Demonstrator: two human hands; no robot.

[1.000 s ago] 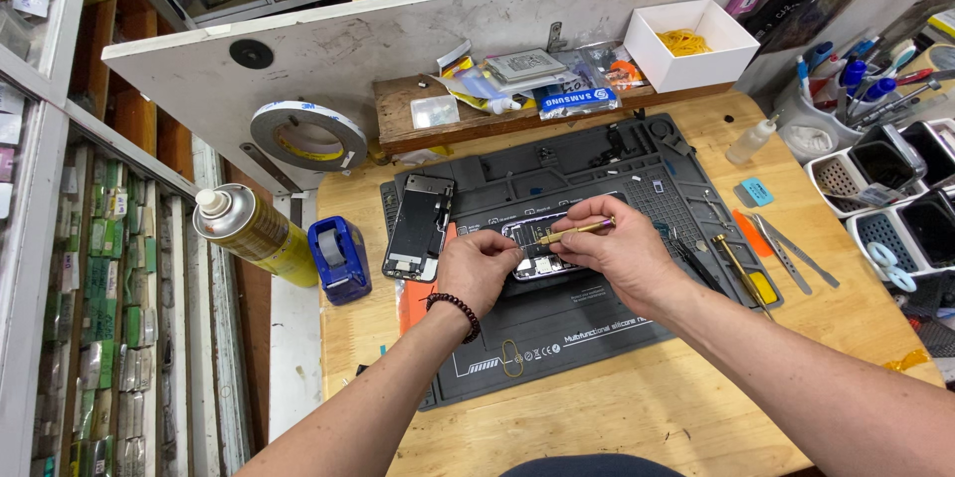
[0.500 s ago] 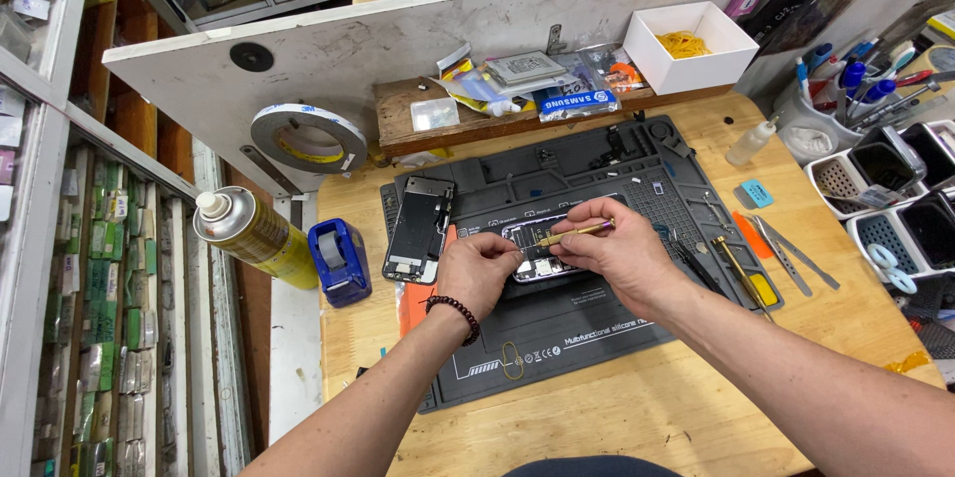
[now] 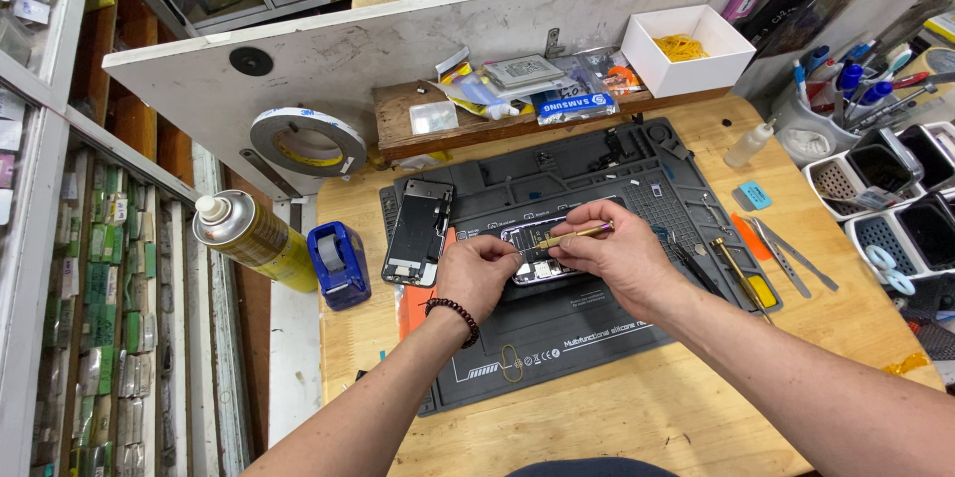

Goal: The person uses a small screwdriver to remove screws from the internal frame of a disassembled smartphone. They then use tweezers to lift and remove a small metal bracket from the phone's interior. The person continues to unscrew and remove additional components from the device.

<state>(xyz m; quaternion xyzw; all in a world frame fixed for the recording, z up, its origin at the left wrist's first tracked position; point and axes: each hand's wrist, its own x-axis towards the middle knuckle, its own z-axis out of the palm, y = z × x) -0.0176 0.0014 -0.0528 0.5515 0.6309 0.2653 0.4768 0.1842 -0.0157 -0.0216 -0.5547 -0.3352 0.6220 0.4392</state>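
Observation:
An opened phone body (image 3: 537,250) lies on a dark grey work mat (image 3: 587,328) in the middle of the wooden bench. My right hand (image 3: 619,256) grips a thin gold-coloured screwdriver (image 3: 572,234), whose tip points left onto the phone's insides. My left hand (image 3: 477,273) rests at the phone's left end, fingers pinched against it. A beaded bracelet sits on my left wrist. A detached phone screen (image 3: 418,230) lies face down at the mat's left edge.
A spray can (image 3: 254,238) and a blue tape dispenser (image 3: 338,263) stand left of the mat. Tweezers and metal tools (image 3: 781,256) lie to the right. Baskets (image 3: 895,208) and a pen cup (image 3: 826,114) fill the right edge. A white box (image 3: 686,49) and tape roll (image 3: 306,142) sit behind.

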